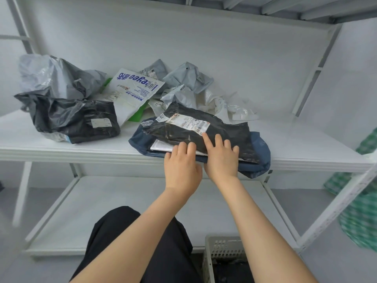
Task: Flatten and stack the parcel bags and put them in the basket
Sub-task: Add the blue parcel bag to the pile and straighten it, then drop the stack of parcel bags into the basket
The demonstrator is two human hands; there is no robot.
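Head view: a person's left hand (181,166) and right hand (221,158) lie side by side on the near edge of a stack (204,137) of parcel bags. Their fingers are straight and flat, pressing down and gripping nothing. The stack's top layer, a black bag (228,129), runs lengthways left to right along the front of the shelf (61,148), so both hands come at its long near edge. A blue bag (262,148) at the bottom of the stack droops over the shelf lip on the right. Behind the stack, touching it, sits a pile (183,82) of crumpled bags; a dark bag (75,119) lies apart to its left. Right of the stack the shelf is bare. The basket (222,250) stands on the floor below the stack, on the right arm's side, which probably favours the right hand for the drop.
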